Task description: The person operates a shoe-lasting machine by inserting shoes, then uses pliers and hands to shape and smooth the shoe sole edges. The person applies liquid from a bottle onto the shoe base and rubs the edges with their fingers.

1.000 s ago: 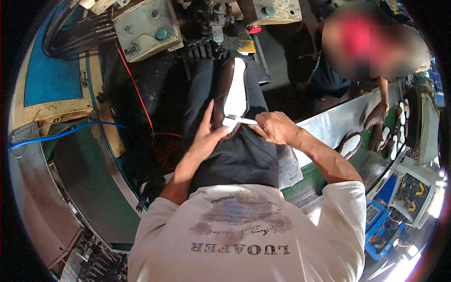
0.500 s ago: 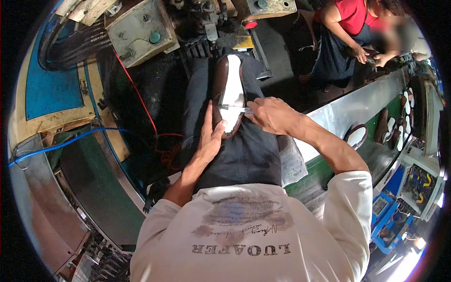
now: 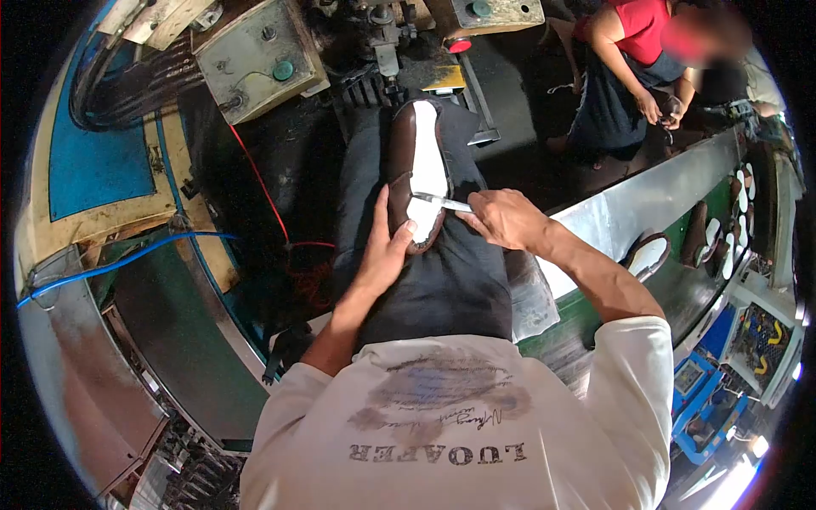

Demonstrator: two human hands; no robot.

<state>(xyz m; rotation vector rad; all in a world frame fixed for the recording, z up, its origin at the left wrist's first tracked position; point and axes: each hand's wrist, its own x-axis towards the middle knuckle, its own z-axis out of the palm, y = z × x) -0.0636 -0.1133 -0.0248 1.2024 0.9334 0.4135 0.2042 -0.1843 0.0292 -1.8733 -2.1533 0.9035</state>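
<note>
A brown leather shoe upper (image 3: 401,157) with a white insole board (image 3: 427,174) showing on its underside lies bottom-up across my dark-trousered lap. My left hand (image 3: 387,246) grips its near end, thumb over the edge of the board and fingers along the left side. In my right hand (image 3: 508,219) is a slim silver blade-like tool (image 3: 455,205). Its tip rests on or just over the white board, near the brown edge; I cannot tell whether it touches. My right fingers are closed round the tool's handle end, which they hide.
On my right runs a green conveyor (image 3: 552,340) with a metal edge (image 3: 625,191). Several similar shoes (image 3: 648,255) lie on it. Ahead stand a control box (image 3: 263,64) and a machine (image 3: 384,51). A person in red (image 3: 633,34) works at upper right. A blue hose (image 3: 119,255) crosses the left.
My right hand has shifted slightly right and down, and more of the tool shows. The tool now slants more. My left hand still grips the shoe. The other person's hands have moved.
</note>
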